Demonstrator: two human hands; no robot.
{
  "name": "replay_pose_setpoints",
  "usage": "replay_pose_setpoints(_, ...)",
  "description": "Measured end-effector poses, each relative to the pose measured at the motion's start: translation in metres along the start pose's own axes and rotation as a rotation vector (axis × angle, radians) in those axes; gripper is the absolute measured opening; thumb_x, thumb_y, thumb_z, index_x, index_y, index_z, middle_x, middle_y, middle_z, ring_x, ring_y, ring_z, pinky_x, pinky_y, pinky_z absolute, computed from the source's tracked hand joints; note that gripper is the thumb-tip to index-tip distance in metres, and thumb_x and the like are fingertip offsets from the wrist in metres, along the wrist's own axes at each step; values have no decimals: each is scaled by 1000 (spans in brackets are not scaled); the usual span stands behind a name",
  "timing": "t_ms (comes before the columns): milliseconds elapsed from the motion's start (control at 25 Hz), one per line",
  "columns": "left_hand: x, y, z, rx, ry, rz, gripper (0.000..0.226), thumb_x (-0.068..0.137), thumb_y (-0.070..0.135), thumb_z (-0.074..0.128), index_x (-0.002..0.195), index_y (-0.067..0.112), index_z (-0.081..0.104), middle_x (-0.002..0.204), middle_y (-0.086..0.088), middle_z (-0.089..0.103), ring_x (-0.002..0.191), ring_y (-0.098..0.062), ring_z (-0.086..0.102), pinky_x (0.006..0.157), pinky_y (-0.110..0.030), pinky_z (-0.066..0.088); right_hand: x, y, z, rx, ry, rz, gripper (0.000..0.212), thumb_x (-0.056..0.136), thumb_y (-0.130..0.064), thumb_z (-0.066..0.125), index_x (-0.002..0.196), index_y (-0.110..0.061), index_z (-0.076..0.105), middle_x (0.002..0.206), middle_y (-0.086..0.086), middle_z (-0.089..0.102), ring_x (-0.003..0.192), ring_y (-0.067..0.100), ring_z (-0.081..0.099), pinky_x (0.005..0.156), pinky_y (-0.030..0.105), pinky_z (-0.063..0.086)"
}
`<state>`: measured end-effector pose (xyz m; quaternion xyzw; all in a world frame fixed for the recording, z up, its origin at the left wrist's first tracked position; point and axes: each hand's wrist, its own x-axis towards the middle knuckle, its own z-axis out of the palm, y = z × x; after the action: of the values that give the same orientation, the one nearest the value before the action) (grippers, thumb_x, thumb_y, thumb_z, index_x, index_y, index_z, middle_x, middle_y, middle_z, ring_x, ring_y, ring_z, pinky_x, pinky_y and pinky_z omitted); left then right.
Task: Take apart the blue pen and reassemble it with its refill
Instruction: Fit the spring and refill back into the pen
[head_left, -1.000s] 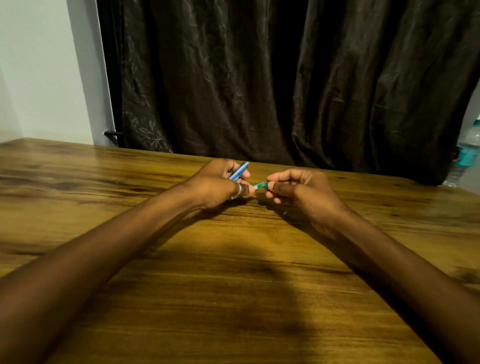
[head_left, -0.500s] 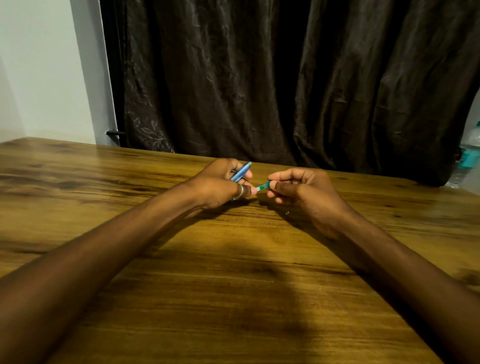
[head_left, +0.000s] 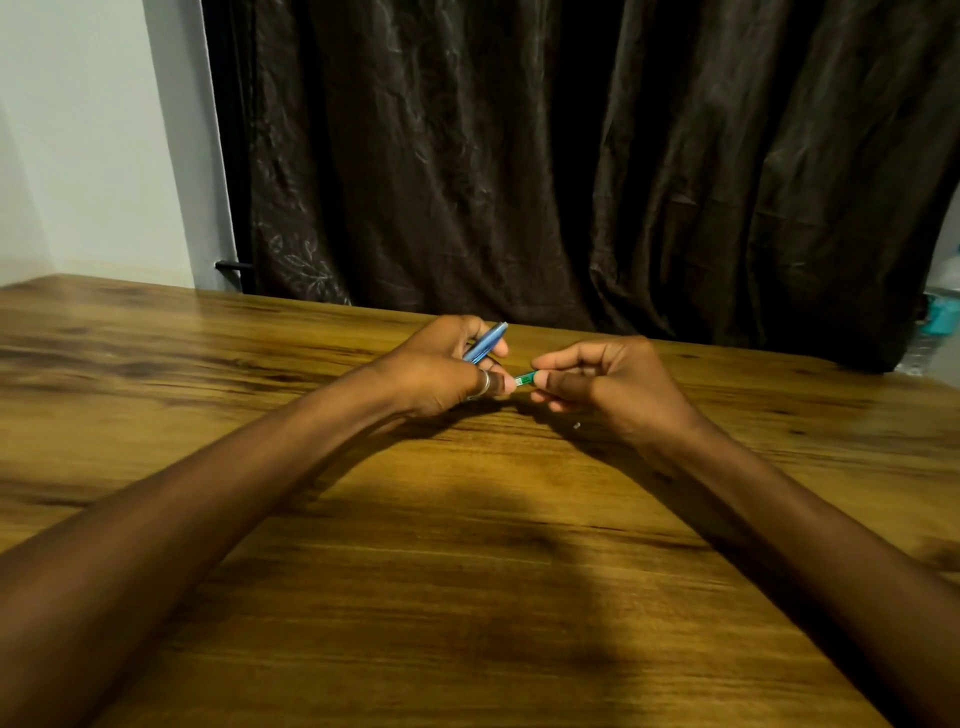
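Left hand (head_left: 441, 371): curled around blue pen barrel (head_left: 485, 343), as before.
Right hand (head_left: 608, 382): fingertips pinching green refill (head_left: 524, 380).
Change: almost none; refill not yet seated.

Near side: the wooden table (head_left: 467, 597) lies bare between the two forearms.
Far edge: a dark curtain (head_left: 571, 156) hangs close behind.
Right corner: a bottle (head_left: 935, 332) stands by the curtain.
Left: open tabletop.
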<state>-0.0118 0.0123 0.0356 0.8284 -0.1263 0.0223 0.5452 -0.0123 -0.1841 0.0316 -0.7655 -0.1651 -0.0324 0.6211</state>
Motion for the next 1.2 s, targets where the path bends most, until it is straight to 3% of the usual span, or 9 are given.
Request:
replay_pose_setpoints(160,-1,1,3,168,68,106,33,81,11,83,109,17,65,94,3,76,86,-9,71,81,-27,57,6,1,0,102,62,58,14,89,7,66,92,-4,74,74,12,75,66,13,70,61,18,56)
replay_pose_setpoints(360,-8,-1,14,424,217,233,29,77,25,86,101,30,69,92,12,75,89,-5,69,82,-42,60,12,6,-3,123,104,125,12,91,2,64,92,-4,74,73,12,74,61,13,66,54,18,54)
replay_pose_setpoints(560,-7,-13,22,503,224,156,24,78,32,84,97,31,69,90,13,74,86,-5,69,79,-42,61,20,1,-32,-464,341,-97,12,91,-11,66,87,-14,77,78,2,75,74,12,71,67,24,54)
replay_pose_setpoints(640,-6,-17,27,572,219,130,26,77,36,84,98,30,70,93,13,74,88,-9,69,78,-40,60,20,-5,-49,-798,264,-148,11,87,-15,70,83,-20,79,73,-9,71,76,8,67,67,20,45)
replay_pose_setpoints(760,-2,-20,30,595,240,98,26,75,40,85,95,31,70,91,14,73,88,-10,68,75,-36,58,19,-8,-57,-1000,75,-116,9,82,-17,74,80,-22,81,69,-17,67,79,5,65,71,20,43)
replay_pose_setpoints(960,-2,-20,26,569,203,82,28,74,42,86,92,32,66,82,15,72,80,-3,67,74,-40,61,21,-2,-52,-980,-94,-136,8,81,-18,75,79,-24,81,72,-22,72,71,-16,63,69,12,50)
replay_pose_setpoints(1040,-2,-18,24,569,216,94,29,75,50,81,92,33,65,81,15,72,78,-4,67,73,-41,60,21,0,-49,-923,-139,-138,10,81,-15,76,79,-24,80,74,-18,74,69,-14,65,63,7,49)
replay_pose_setpoints(1120,-1,-16,23,577,234,103,32,84,62,66,97,32,65,88,13,71,83,-9,66,78,-42,59,20,3,-46,-892,-178,-112,11,82,-15,77,84,-26,79,77,-15,75,71,-11,66,58,3,46)
replay_pose_setpoints(1200,2,-13,23,479,208,106,32,96,55,51,111,33,68,108,9,74,100,-14,67,93,-43,54,19,6,-44,-902,-214,-88,12,82,-15,79,88,-26,79,81,-13,77,72,-8,68,59,3,46)
